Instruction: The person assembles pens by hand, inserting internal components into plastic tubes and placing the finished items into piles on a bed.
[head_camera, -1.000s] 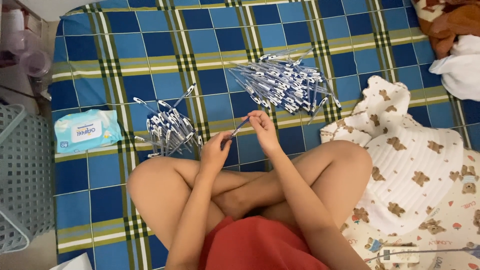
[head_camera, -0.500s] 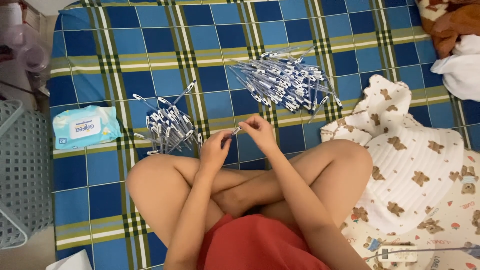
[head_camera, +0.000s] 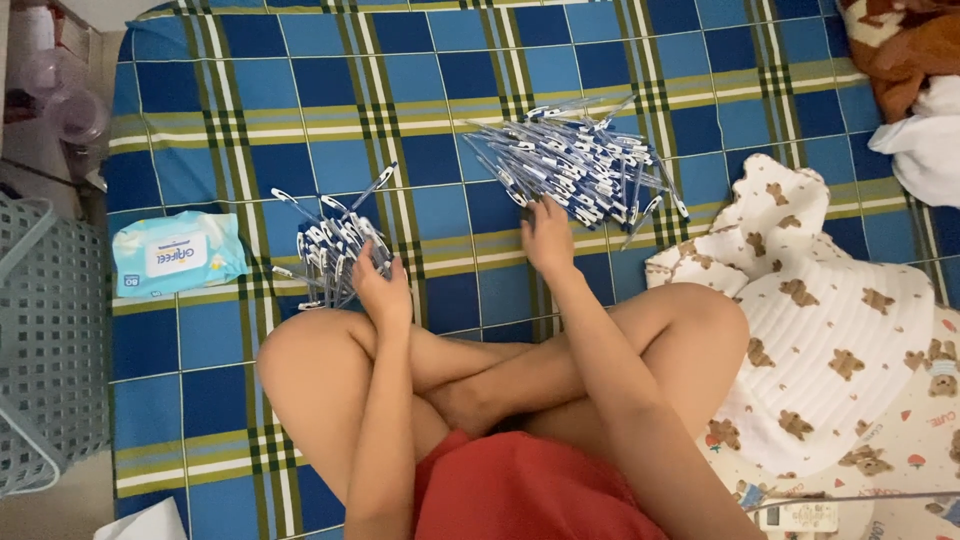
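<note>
A person sits cross-legged on a blue, green and white checked mat (head_camera: 440, 60), seen from above.

The left hand (head_camera: 383, 292) rests at the near right edge of a small pile of pens (head_camera: 335, 250), which lies on the mat just beyond the left knee. Its fingers curl down onto the nearest pens; whether they pinch one cannot be told, since the back of the hand hides the fingertips.

The right hand (head_camera: 547, 232) reaches farther out to the near left edge of a large pile of pens (head_camera: 580, 165), spread in a fan at the middle of the mat. Its fingers are loosely spread and touch the closest pens; no pen is clearly gripped yet.

The two piles lie well apart, with bare mat between them.

To the left of the small pile lies a pale blue pack of wipes (head_camera: 178, 252). At the far left edge stands a grey plastic basket (head_camera: 50, 330). To the right lies a cream cloth with bears (head_camera: 830, 330), touching the right knee.

As a judgement: a pen comes cleanly off the large pile if it is taken from the loose near edge, one at a time, lifted rather than dragged, so the fan is not scattered.
</note>
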